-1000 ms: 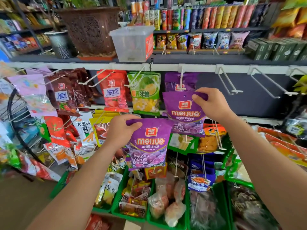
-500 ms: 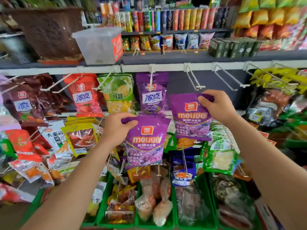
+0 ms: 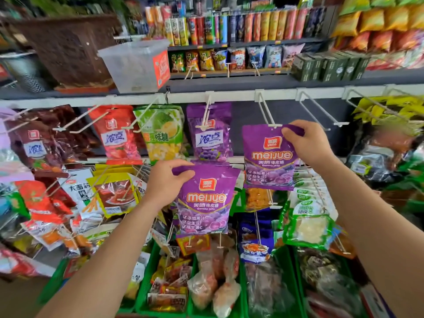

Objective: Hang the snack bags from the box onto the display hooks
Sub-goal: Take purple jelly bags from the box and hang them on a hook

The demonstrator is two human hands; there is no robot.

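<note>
Pinching top corner of purple bag (image 3: 269, 157) in right hand (image 3: 308, 143), bag's top edge meeting tip of hook (image 3: 267, 111). Gripping spare bag (image 3: 205, 200) in left hand (image 3: 167, 182), lower. Advising: aligning hang hole squarely with tip before sliding on.

We see a grey shelf (image 3: 229, 84) stocked with cans (image 3: 206, 28), clear tub (image 3: 135, 65) on it, green bins (image 3: 241, 283) below, bright even light
</note>
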